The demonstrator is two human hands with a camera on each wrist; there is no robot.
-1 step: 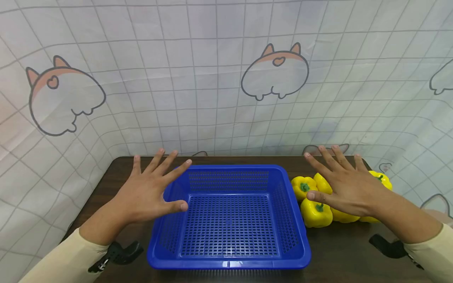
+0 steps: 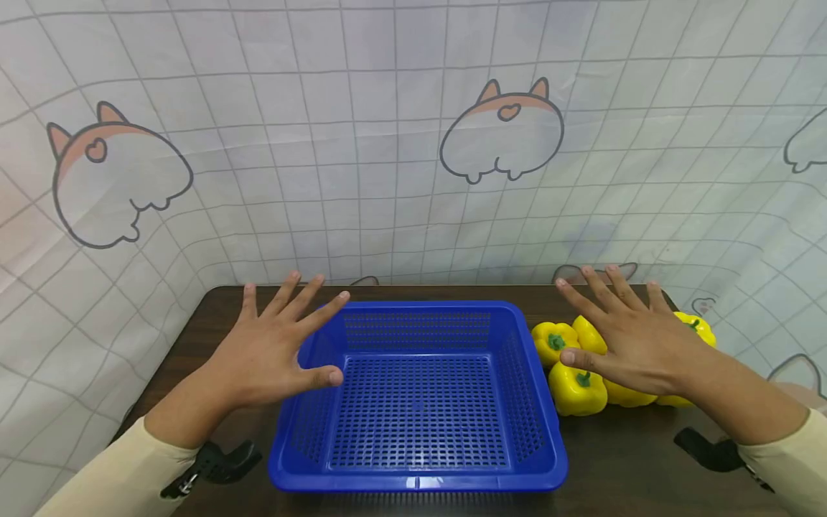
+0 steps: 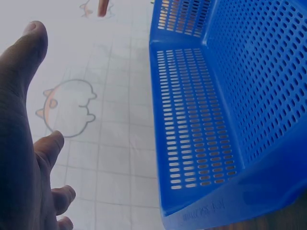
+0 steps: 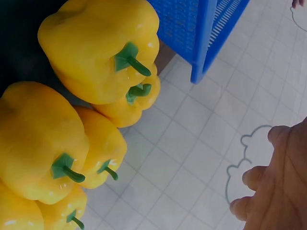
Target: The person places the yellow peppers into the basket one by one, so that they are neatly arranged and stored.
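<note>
A blue rectangular basket with slotted walls stands on the dark table, with nothing inside it. My left hand, fingers spread, is held over the basket's left side and grips nothing; the left wrist view shows a gap between it and the basket. To the right of the basket lie several yellow bell peppers with green stems. Spread above them, my right hand hides part of the group and holds nothing. In the right wrist view the peppers lie apart from the fingers.
The dark wooden table reaches back to a white grid-patterned cloth with cartoon animal drawings. Black straps with clips sit on both wrists, at the cuffs of light sleeves.
</note>
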